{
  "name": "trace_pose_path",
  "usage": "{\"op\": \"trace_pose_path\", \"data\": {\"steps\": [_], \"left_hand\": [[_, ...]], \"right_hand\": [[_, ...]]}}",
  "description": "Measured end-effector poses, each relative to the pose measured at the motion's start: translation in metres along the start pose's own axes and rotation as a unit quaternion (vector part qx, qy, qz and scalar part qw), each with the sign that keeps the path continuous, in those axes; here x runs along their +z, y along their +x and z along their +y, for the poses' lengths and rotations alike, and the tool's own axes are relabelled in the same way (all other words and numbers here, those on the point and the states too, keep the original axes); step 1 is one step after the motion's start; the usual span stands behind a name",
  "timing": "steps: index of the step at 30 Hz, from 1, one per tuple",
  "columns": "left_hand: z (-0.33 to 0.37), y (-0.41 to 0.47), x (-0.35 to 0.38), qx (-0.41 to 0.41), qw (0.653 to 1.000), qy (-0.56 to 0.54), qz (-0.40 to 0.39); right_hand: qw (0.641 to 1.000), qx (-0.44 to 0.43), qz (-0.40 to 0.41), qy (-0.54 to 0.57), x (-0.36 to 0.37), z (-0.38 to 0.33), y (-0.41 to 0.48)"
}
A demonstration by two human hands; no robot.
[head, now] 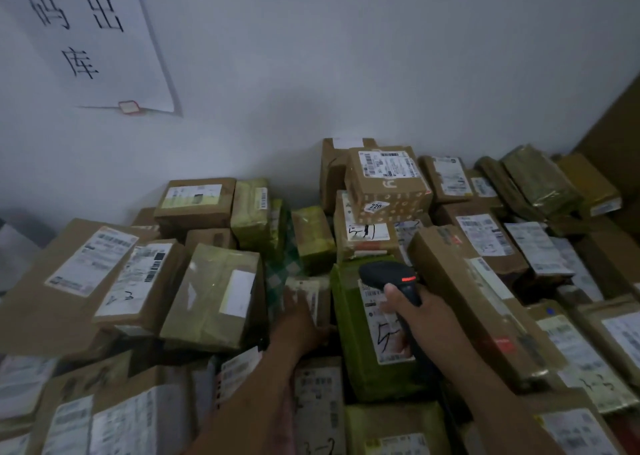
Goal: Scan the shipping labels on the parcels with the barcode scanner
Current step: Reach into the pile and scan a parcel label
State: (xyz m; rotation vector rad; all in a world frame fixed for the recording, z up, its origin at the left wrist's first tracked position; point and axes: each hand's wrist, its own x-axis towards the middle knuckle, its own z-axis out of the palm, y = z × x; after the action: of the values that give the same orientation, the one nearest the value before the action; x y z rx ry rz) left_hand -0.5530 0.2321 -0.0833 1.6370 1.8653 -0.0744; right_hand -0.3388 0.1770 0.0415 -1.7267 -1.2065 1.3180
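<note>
- The right hand (414, 312) is wrapped round the handle of the black barcode scanner (389, 276). Its grip is closed tight on the handle, with the thumb lying up the back toward the head, where a red light glows.
- The scanner's head hangs over the far end of a green parcel (351, 337) and points away from the person. It covers the top of the white shipping label (389, 337) stuck on that parcel. Dark handwritten marks show on the label's lower half.
- The left hand (301, 319) reaches forward just to the left of the green parcel, with its fingers laid on a small pale parcel (313, 293). The grip looks spread and flat rather than curled, though blur makes the fingertips hard to read.
- Parcels (86, 267) fill the view from the near edge back to the wall (381, 56). They are brown cartons and tape-wrapped packs, most with white labels facing up.
- A long brown box (478, 302) lies slanted just to the right of the scanner, beside the green parcel.
- A patterned box (388, 184) with a sticker reading "220" sits on top of the pile at the back, near the wall.
- A paper sheet (93, 39) with large handwritten characters hangs on the wall at upper left, with a small red-edged tag at its lower edge.
</note>
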Motion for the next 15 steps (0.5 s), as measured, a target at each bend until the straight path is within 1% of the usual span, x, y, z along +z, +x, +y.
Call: {"op": "trace_pose_path", "data": {"steps": [2, 6, 7, 10, 12, 15], "left_hand": [[-0.007, 0.002, 0.011, -0.012, 1.000, -0.006, 0.011], [-0.007, 0.002, 0.012, -0.055, 0.993, -0.101, 0.035], [-0.005, 0.000, 0.009, -0.060, 0.989, -0.127, 0.049], [0.003, -0.009, -0.004, -0.034, 0.973, -0.185, 0.131], [0.010, -0.021, -0.014, -0.021, 0.969, -0.190, 0.156], [0.017, -0.043, -0.032, -0.023, 0.972, -0.150, 0.180]], "right_hand": [[1.000, 0.002, 0.000, 0.008, -0.001, 0.002, 0.002], [1.000, 0.012, -0.002, 0.007, 0.000, 0.002, 0.006], [1.000, 0.015, 0.000, 0.008, 0.001, 0.002, 0.007], [1.000, 0.018, -0.007, 0.012, 0.000, 0.000, 0.005], [1.000, 0.018, -0.018, 0.010, 0.000, -0.005, 0.003], [0.999, 0.011, -0.033, 0.016, 0.000, -0.014, -0.007]]}}
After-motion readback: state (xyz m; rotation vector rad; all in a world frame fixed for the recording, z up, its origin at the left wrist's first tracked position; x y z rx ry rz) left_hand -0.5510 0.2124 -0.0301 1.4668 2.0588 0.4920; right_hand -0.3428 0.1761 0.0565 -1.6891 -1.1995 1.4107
